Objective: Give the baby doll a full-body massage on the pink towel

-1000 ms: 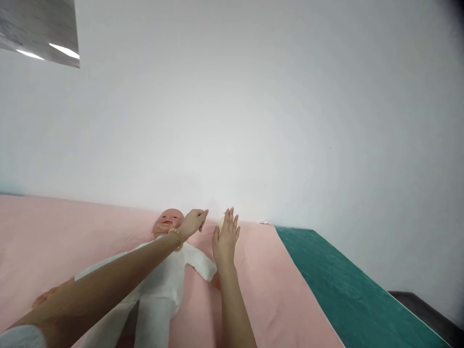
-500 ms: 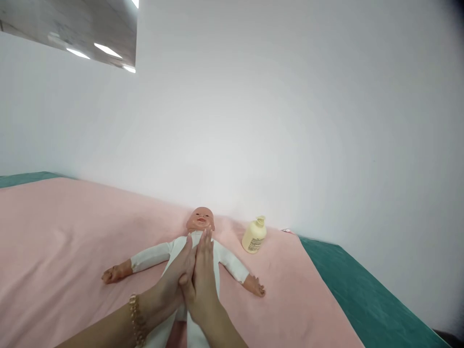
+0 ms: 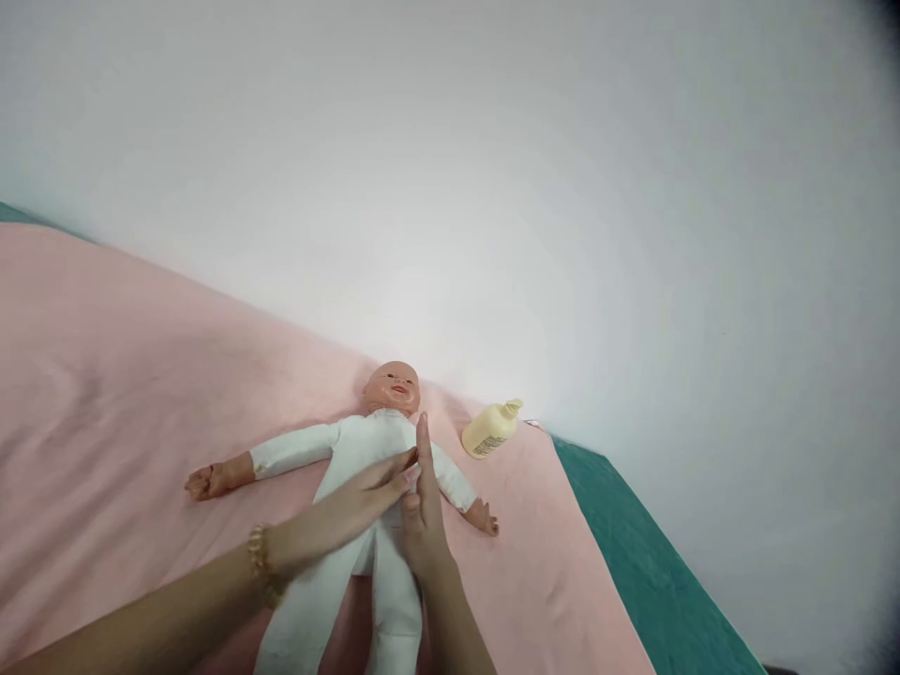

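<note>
A baby doll (image 3: 355,450) with a white cloth body lies on its back, arms spread. Above its torso my left hand (image 3: 358,502), a beaded bracelet at the wrist, stretches its fingers to the right; their tips touch the palm side of my right hand (image 3: 426,516). The right hand stands on edge with its fingers straight and pointing away from me. Neither hand holds anything that I can see. To the right of the doll's head stands a pale yellow pump bottle (image 3: 488,431) with dark print.
A pink sheet (image 3: 141,375) with creases at the left covers the surface under the doll. Green covering (image 3: 633,553) shows along the right edge. A white wall (image 3: 450,187) rises right behind the doll and bottle.
My palms were pressed together lengthwise; now the left hand has turned across, its fingertips against the right hand. The camera view has tilted, and the doll and bottle sit higher in it.
</note>
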Demonstrator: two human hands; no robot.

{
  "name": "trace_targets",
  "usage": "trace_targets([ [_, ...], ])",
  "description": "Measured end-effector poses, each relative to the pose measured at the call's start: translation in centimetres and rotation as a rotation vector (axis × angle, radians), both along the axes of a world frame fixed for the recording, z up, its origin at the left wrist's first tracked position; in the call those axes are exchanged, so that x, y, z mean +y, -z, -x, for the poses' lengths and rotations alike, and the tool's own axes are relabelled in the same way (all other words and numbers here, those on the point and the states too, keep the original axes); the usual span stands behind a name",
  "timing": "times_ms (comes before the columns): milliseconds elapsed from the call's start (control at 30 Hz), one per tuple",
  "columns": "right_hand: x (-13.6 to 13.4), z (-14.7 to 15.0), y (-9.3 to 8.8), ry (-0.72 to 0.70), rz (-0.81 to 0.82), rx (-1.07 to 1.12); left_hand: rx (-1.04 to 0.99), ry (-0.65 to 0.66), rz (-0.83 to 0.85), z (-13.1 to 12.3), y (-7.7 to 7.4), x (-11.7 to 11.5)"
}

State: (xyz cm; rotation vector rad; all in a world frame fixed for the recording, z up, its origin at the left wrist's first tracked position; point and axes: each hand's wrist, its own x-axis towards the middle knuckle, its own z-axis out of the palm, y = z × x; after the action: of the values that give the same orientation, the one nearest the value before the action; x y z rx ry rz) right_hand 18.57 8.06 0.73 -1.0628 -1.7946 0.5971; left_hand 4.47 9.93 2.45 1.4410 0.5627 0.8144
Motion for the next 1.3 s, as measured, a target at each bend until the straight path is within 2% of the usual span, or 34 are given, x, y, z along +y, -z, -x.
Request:
trace_targets([
  [100, 0.6, -2.0, 0.9, -0.049, 0.100, 0.101, 0.019, -0.093, -0.043, 3.1, -2.0, 2.6],
  [133, 0.7, -2.4, 1.0, -0.075, 0.111, 0.098, 0.058, -0.189, -0.060, 3.9, -2.3, 3.5],
  [200, 0.8, -2.8, 0.9, -0.156, 0.127, 0.033, 0.129, -0.317, -0.126, 5.1, -2.5, 4.7],
  [267, 1.0, -2.8, 0.6, -0.270, 0.129, -0.089, 0.147, -0.341, -0.184, 5.6, -2.5, 5.1],
  [333, 1.4, -2.7, 0.3, -0.359, 0.126, -0.202, 0.144, -0.262, -0.231, 5.6, -2.4, 4.9],
  [433, 2.1, -2.8, 0.2, -0.362, 0.124, -0.283, 0.168, 0.000, -0.285, 5.4, -2.7, 4.0],
  [567, 2.9, -3.6, 1.0, -0.224, 0.118, -0.392, 0.223, 0.387, -0.384, 5.0, -3.2, 3.0],
  [633, 3.1, -4.0, 1.5, -0.149, 0.132, -0.456, 0.210, 0.500, -0.394, 4.8, -3.3, 2.7],
  [700, 3.3, -4.2, 2.2, -0.027, 0.151, -0.506, 0.185, 0.542, -0.400, 4.6, -3.1, 2.7],
  [833, 3.7, -4.7, 3.6, 0.320, 0.159, -0.566, 0.286, 0.470, -0.537, 4.0, -2.1, 2.8],
  [900, 3.9, -4.9, 4.0, 0.417, 0.161, -0.567, 0.339, 0.440, -0.618, 3.7, -1.4, 2.9],
  [1067, 3.9, -5.1, 4.2, 0.443, 0.158, -0.493, 0.336, 0.325, -0.739, 3.1, 0.7, 3.9],
  [1200, 3.9, -5.0, 4.1, 0.461, 0.121, -0.409, 0.512, 0.230, -0.844, 3.0, 2.7, 5.5],
  [1300, 3.9, -5.0, 4.0, 0.455, 0.134, -0.348, 0.663, 0.031, -0.885, 3.0, 4.2, 6.5],
])
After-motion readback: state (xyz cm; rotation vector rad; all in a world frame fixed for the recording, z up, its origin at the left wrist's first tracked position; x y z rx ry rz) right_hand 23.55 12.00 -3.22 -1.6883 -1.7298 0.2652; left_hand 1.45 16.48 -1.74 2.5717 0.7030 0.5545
